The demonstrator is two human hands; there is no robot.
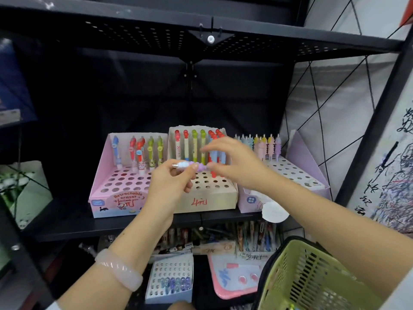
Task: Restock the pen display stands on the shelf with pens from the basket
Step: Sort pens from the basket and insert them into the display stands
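Both hands hold a lilac pen [194,166] level before the shelf's stands: left hand [169,182] pinches its capped end, right hand [232,162] its other end. The pink stand [116,186] reads "Retractable eraser"; the middle stand [207,201] is marked "4元".

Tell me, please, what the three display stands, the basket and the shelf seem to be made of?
Display stands: printed cardboard by the look, matte, with folded walls and punched holes. Basket: green moulded plastic, slotted walls, dark rim. Shelf: probably black painted metal; the one above is perforated.
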